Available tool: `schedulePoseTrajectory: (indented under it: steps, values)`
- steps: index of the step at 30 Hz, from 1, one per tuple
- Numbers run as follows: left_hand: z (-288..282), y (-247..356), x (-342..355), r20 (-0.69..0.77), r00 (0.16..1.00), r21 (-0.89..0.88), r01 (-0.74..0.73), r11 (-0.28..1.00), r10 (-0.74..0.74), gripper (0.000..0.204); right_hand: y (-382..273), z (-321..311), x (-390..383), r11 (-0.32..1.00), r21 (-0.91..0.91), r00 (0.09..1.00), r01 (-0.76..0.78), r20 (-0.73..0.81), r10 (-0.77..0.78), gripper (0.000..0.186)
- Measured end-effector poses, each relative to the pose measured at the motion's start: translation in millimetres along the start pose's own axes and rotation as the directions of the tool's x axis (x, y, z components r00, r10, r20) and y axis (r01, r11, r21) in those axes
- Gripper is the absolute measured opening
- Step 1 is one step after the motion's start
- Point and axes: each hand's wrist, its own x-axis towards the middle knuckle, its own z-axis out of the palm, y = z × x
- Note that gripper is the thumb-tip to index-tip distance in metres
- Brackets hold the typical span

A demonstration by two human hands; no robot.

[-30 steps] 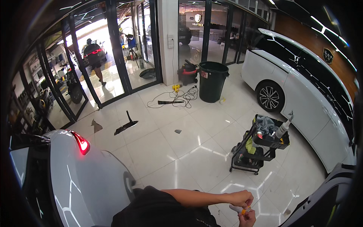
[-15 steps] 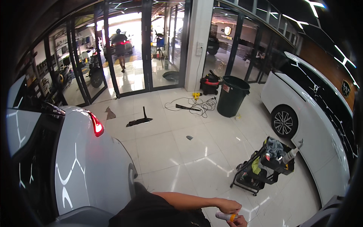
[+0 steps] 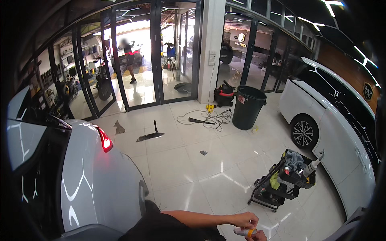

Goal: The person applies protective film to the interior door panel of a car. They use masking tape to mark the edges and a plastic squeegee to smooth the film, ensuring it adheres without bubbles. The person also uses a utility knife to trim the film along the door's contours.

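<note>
My left hand point(image 3: 246, 219) reaches across from the left, its fingers bent into a pinch just above a small whitish cylinder with an orange band point(image 3: 242, 231). Whether anything thin lies between those fingertips is too small to tell. Curled round the orange end is my right hand point(image 3: 258, 236), cut by the lower edge of the picture. The cylinder lies almost level, its pale end pointing left. Both hands are low in front of my dark shirt, over the tiled floor.
A black tool cart point(image 3: 277, 178) with cloths and a spray bottle stands right. A grey car point(image 3: 92, 176) is close on the left, a white car point(image 3: 337, 132) at right. Beyond are a dark bin point(image 3: 246, 110), a vacuum point(image 3: 223, 95), cables point(image 3: 215, 120) and a walking person point(image 3: 129, 58).
My left fingers have lifted slightly off the cylinder's orange end. The view has tilted a little, so the scene sits lower. Outside the glass doors, the person has taken a step.
</note>
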Motion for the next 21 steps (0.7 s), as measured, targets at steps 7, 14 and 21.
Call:
schedulePoseTrajectory:
  steps: [7, 14, 21]
  values:
    - [25.7, -19.0, 31.2, 0.264, 0.958, 0.284, -0.187, 0.94, 0.111, 0.018, 21.3, -4.7, -35.6, 0.998, -0.02, 0.991, -0.066, -0.116, 0.063, 0.019]
    - [90.6, 6.0, 25.4, 0.319, 0.896, 0.216, -0.387, 0.897, 0.31, 0.022, -9.8, -25.9, -85.3, 0.907, -0.41, 0.883, -0.092, -0.454, -0.116, 0.023]
    - [110.4, 100.9, 56.5, 0.433, 0.772, 0.184, -0.582, 0.792, 0.466, 0.006, -62.8, -51.9, -110.0, 0.963, -0.21, 0.643, -0.171, -0.764, -0.052, 0.025]
